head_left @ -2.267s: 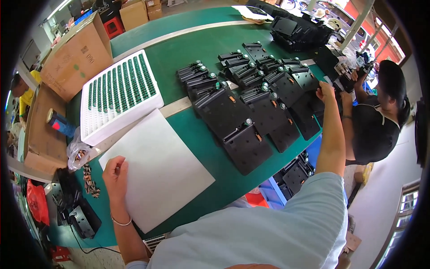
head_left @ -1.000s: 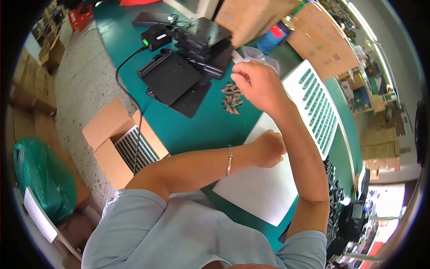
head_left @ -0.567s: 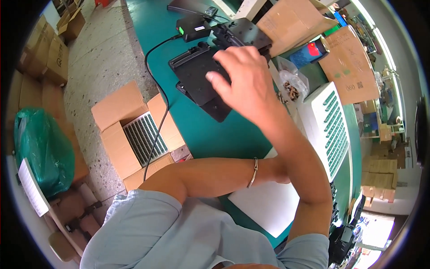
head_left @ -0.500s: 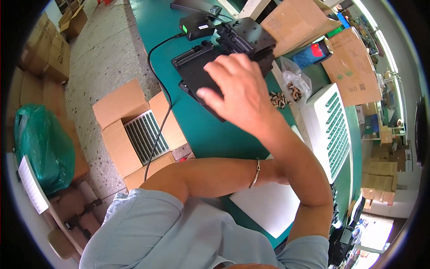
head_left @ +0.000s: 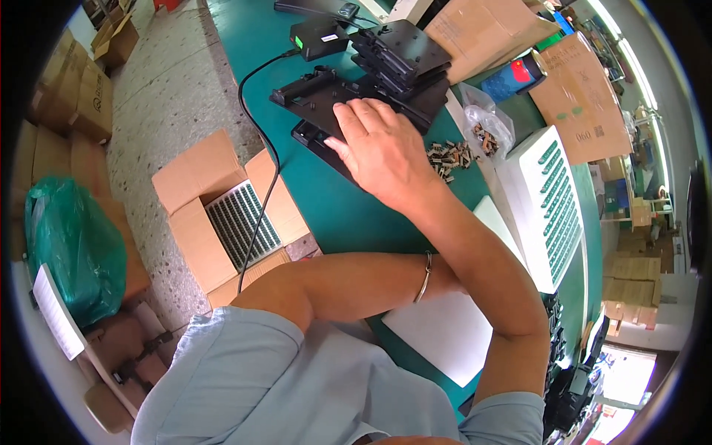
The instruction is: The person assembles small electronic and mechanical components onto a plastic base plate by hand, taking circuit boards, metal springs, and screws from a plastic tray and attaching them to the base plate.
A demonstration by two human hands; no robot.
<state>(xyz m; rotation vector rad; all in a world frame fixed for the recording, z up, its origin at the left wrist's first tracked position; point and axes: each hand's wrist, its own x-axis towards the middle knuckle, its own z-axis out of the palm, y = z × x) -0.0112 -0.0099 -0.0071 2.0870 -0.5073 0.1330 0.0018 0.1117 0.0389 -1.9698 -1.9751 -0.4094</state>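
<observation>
My right hand [head_left: 386, 157] reaches across the green worktable, palm down. Its fingers lie over the near right part of a black plastic panel [head_left: 315, 104], and its thumb is at the near edge, so it looks closed on that panel. Posts and a raised rim show on the panel's face. Another black plastic part [head_left: 319, 144] lies partly under it. Just beyond sits a stack of similar black parts [head_left: 408, 52]. My left forearm [head_left: 363, 285], with a metal bracelet, crosses beneath my right forearm, which hides the left hand.
A black power adapter [head_left: 319, 38] with a cable stands left of the stack. Small metal pieces [head_left: 449, 157] lie loose beside a clear bag [head_left: 486, 122]. White slotted housing [head_left: 545, 215], white sheet [head_left: 445, 345] and cardboard boxes [head_left: 582, 96] occupy the right. An open carton [head_left: 194, 237] sits at left.
My right hand has come down and nearer, from hovering with spread fingers to resting on the panel. The panel has shifted slightly left. My left arm stays crossed below.
</observation>
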